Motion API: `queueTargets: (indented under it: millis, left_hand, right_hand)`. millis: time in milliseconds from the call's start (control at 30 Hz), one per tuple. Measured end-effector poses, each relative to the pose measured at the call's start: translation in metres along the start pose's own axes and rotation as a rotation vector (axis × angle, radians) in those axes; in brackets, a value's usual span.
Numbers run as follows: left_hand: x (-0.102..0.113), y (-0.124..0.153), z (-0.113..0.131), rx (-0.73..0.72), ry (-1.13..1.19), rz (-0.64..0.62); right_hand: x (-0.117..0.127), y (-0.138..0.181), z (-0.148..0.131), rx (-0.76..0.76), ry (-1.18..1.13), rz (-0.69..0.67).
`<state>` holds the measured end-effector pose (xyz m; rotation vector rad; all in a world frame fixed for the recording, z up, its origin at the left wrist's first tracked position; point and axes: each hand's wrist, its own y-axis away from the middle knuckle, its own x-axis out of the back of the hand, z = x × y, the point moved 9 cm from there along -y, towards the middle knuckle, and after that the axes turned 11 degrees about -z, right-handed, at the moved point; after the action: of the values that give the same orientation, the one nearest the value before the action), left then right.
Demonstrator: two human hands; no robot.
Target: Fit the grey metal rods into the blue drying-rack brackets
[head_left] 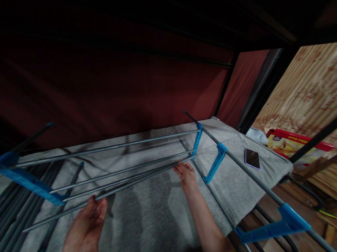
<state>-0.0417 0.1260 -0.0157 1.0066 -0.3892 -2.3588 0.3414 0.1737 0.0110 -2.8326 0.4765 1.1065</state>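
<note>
Grey metal in both hands: holding one long rod (pixel 57 216) aslant over a grey blanket (pixel 151 222), along the near side of a half-built rack. Gripping it in the left hand (pixel 88 218) partway along, thumb and fingers narrowed loosely around it. Pinching it in the right hand (pixel 187 173) near the far end, thumb close against fingertips, just beside the right blue bracket (pixel 197 140). Cannot tell whether that end sits in the bracket. At the other end, reaching out past the left blue bracket (pixel 29 184). Beyond it, running between the two brackets, a top bar (pixel 109 147) and more bars close by. Off to the left, a bundle of rods (pixel 22 211) side by side. To the right, flat on the blanket, a phone (pixel 252 158); further off, a red and yellow box (pixel 296 143). Behind everything, red cloth (pixel 126 94).
</note>
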Motion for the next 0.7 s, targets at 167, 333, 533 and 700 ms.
queueTargets:
  millis: [167, 333, 533, 700]
  left_hand:
    - [0.0, 0.007, -0.005, 0.04, 0.018, 0.041]
    - [-0.001, 0.004, -0.007, 0.053, 0.023, 0.013]
    - [-0.004, 0.004, -0.009, 0.08, 0.003, 0.027]
    - [-0.007, 0.012, -0.006, 0.085, -0.004, 0.036]
  right_hand:
    - [0.002, -0.001, -0.002, 0.018, 0.028, 0.008]
    - [0.002, -0.002, -0.003, 0.02, 0.013, 0.021]
    - [0.005, -0.003, -0.002, 0.002, -0.011, 0.035]
    - [0.006, -0.004, -0.002, -0.013, -0.008, 0.03]
